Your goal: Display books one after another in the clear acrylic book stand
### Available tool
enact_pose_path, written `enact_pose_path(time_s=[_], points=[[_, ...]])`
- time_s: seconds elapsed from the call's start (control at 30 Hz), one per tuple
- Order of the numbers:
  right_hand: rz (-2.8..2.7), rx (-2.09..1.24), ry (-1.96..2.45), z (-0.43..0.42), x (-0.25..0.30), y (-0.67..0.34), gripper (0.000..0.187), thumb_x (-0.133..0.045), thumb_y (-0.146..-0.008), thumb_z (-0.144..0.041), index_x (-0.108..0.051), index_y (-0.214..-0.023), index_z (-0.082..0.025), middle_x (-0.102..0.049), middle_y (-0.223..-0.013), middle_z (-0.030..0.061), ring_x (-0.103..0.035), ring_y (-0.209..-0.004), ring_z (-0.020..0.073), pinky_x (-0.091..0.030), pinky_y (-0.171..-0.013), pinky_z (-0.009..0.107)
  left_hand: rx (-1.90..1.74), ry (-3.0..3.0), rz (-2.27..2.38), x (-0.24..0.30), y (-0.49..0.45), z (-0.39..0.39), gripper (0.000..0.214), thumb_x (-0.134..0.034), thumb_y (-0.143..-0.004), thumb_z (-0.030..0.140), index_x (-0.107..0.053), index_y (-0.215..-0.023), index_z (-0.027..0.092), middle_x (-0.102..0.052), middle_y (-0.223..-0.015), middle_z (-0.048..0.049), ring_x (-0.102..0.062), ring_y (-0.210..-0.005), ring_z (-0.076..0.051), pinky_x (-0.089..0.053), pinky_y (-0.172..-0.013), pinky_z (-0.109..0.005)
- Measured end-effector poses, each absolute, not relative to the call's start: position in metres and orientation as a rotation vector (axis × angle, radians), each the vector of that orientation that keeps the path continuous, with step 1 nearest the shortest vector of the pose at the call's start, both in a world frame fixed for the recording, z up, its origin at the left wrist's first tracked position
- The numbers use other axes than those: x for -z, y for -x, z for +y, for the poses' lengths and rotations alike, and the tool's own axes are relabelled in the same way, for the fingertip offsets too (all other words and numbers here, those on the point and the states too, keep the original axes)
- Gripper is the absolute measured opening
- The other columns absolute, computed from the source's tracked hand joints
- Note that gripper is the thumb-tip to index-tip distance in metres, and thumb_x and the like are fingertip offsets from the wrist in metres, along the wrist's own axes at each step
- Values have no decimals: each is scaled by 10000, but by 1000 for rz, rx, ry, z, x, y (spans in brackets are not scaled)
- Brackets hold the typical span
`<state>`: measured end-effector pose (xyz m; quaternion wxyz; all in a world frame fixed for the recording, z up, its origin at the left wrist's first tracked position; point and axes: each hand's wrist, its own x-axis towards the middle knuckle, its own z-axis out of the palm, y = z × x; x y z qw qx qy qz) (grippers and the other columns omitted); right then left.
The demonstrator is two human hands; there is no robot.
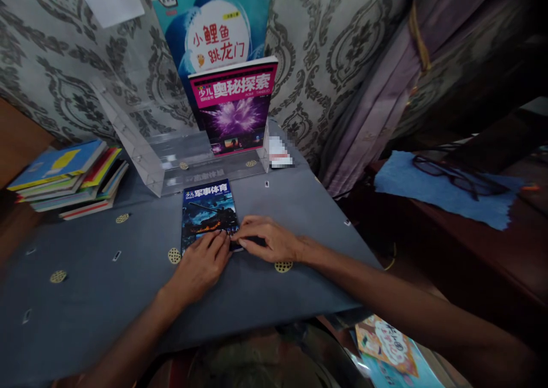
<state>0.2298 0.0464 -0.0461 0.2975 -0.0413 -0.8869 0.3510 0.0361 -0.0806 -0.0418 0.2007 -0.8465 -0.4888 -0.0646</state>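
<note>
A dark blue book (pixel 209 208) with a tank on its cover lies face up on the grey tablecloth. My left hand (pixel 204 259) rests over the book's lower left part, its fingers stretched out together on the cover. At the lower right corner, my right hand (pixel 269 238) has bent fingers and a thumb closed on the book's edge. The two hands nearly meet at the fingertips and cover the bottom of the book. Behind it stands a clear acrylic book rack (pixel 149 160). A pink and purple book (pixel 235 111) leans upright in the rack's right end, in front of a larger teal book (pixel 218 31).
A stack of books (pixel 71 177) sits at the table's left. Patterned fabric (pixel 334 40) hangs behind, with a purple curtain (pixel 372 114) at right. On a dark red surface lie a blue cloth (pixel 445 188) and glasses (pixel 462 174). More books (pixel 394 348) are below the table's front edge.
</note>
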Motion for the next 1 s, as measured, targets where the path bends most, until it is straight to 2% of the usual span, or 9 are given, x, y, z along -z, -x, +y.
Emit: enact_pose_path(time_s=[0.17,0.3,0.4,0.6,0.83,1.0], points=[[-2435,-744,-1,46,45,-229,239,-479,-958,-188,-710,-909,-149,-712,-786,73,-615,-794,183,-533,-739,310,193,2341,-1383,43,-39,-82,302,-436,-1004,191,-640,-1193,72,-716,-1138,-167,-656,-1057,-264,-561,-858,-379],[-2512,-520,-42,42,45,-230,227,-488,-966,-194,-688,-862,-170,-691,-732,62,-599,-761,188,-520,-735,314,217,2386,-1480,38,-38,-79,324,-396,-1024,238,-642,-1200,121,-716,-1129,-138,-653,-1056,-250,-550,-870,-388],[-2530,-376,-74,40,45,-231,238,-486,-979,-209,-672,-837,-168,-668,-686,56,-576,-730,191,-509,-732,318,162,2428,-1572,34,-36,-75,349,-370,-1024,228,-618,-1258,154,-690,-1206,-125,-624,-1117,-252,-528,-905,-405],[-2558,-340,-80,39,44,-231,270,-478,-986,-222,-648,-778,-188,-649,-660,44,-555,-714,186,-486,-696,308,101,2446,-1662,33,-31,-45,384,-364,-1026,237,-532,-1366,180,-616,-1355,-119,-564,-1235,-249,-490,-954,-414],[-2554,-307,-110,39,45,-229,303,-468,-984,-221,-628,-731,-174,-632,-614,34,-530,-660,176,-462,-666,296,89,2411,-1760,37,-14,20,426,-397,-1022,291,-511,-1384,97,-539,-1458,-173,-502,-1343,-272,-455,-1049,-439],[-2559,-274,-104,39,44,-230,320,-453,-991,-222,-617,-719,-179,-636,-616,31,-528,-661,174,-456,-657,291,38,2409,-1772,34,-13,40,432,-405,-1022,294,-504,-1392,94,-525,-1479,-164,-498,-1357,-269,-442,-1074,-418]])
